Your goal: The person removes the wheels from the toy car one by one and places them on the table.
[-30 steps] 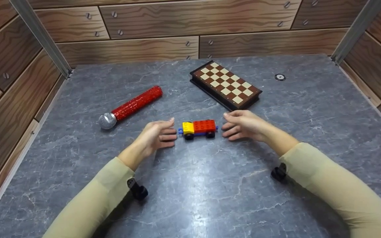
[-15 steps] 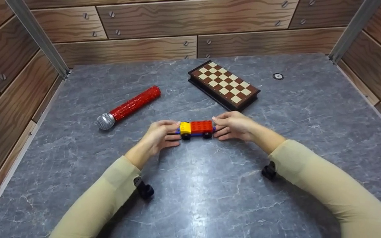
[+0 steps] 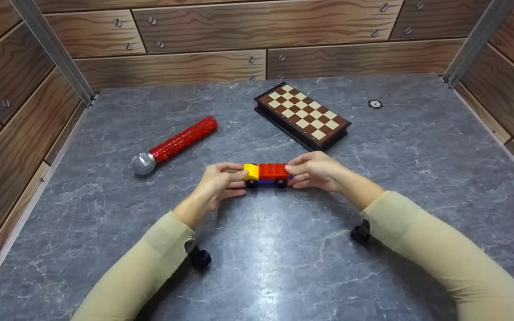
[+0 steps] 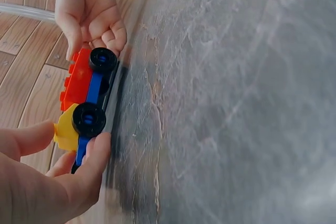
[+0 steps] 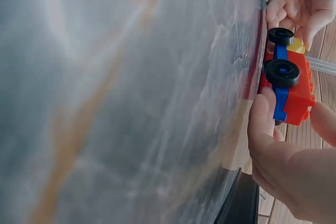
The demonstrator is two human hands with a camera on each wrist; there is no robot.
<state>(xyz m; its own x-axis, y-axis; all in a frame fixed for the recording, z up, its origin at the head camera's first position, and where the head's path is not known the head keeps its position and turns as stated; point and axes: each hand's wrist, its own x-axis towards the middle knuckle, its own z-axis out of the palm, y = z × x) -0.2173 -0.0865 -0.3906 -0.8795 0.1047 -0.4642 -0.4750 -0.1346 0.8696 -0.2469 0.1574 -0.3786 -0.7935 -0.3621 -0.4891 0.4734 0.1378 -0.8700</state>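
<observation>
A toy truck [image 3: 271, 172] of building blocks sits between the two hands, with a yellow cab, a red studded block, a blue base and black wheels [image 4: 88, 119]. My left hand [image 3: 218, 183] pinches the cab end, thumb on the yellow block and fingers by the blue hitch [image 4: 81, 150]. At the other end my right hand [image 3: 317, 172] pinches the truck, its thumb on the red block [image 5: 296, 85] and fingers under the blue base. In the left wrist view the wheels are close over the grey table [image 4: 220, 103].
Behind the left hand lies a microphone [image 3: 179, 143] with a red glittery handle and silver head. A folded chessboard box [image 3: 302, 115] is just beyond the right hand. Farther right is a small black-and-white disc [image 3: 375, 104]. Wood-patterned walls [image 3: 203, 26] enclose the table.
Both hands have moved inward from either side of the truck, first touching its ends, then bringing their thumbs onto the yellow and red blocks. Microphone, chessboard box and disc stay put.
</observation>
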